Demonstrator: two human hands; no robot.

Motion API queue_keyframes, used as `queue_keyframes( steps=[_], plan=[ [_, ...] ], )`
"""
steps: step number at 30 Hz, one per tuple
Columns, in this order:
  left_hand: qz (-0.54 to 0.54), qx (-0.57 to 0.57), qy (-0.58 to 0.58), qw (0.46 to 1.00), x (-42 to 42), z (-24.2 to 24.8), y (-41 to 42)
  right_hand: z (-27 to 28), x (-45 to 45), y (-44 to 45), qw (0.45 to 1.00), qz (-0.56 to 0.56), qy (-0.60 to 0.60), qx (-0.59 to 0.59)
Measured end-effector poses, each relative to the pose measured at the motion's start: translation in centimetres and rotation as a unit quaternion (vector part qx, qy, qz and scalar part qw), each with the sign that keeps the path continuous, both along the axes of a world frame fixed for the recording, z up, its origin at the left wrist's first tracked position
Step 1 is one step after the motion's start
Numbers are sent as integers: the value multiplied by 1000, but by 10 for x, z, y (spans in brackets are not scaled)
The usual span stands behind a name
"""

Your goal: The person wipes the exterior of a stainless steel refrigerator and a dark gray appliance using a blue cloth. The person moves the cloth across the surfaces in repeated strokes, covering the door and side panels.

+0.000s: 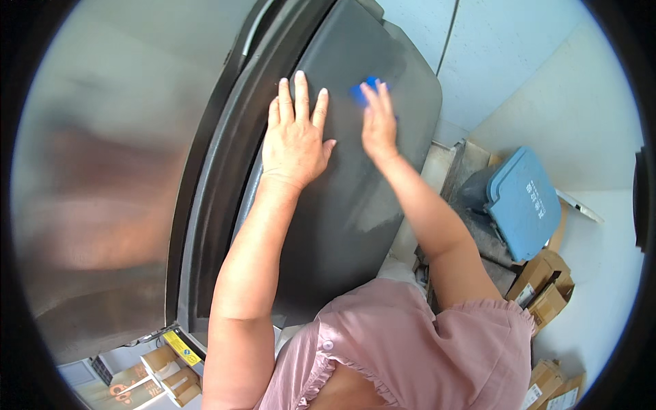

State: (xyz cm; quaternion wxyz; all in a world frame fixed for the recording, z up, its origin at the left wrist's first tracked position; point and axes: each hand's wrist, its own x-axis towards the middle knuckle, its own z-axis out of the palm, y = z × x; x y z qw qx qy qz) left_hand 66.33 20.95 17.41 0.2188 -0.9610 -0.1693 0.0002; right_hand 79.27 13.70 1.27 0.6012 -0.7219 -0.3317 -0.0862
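Note:
A large dark grey panel, with a lighter grey patch toward its right side, fills the middle of the head view. My left hand lies flat with spread fingers across the panel's left edge, beside a black seam, and holds nothing. On the panel's upper right part, my right hand is somewhat blurred, its fingers over a bright blue cloth or pad. Most of that blue thing is covered by the fingers, so its kind and whether it is gripped cannot be told.
Left of the panel stands a shiny metal surface with a black rubber-like edge. A bin with a blue lid and opened cardboard boxes are at the right. Pale walls rise behind. Paper cups show at the lower left.

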Motion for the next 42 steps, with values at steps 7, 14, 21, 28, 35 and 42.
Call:
queue_keyframes(
  steps=[7, 14, 21, 28, 35, 42],
  plan=[
    [-2, 10, 1, 1000, 0, 4, -4, -1, -83, -41, 996, 88, 17, -1],
    [8, 21, 11, 1000, 3, 3, -6, -15, 22, -3, 997, -25, 74, 7],
    [-8, 5, -18, 1000, 2, 2, -6, -56, 149, 10, 976, -131, 160, -68],
    [-7, 19, -13, 1000, 2, -1, -4, -62, 105, 2, 984, -121, 115, -55],
    [-5, 11, -14, 1000, 3, 1, -3, -24, -79, -53, 997, 13, 60, -45],
    [-19, 29, -15, 999, 1, -1, -2, -24, -123, -72, 994, 72, 78, -33]
  ],
)
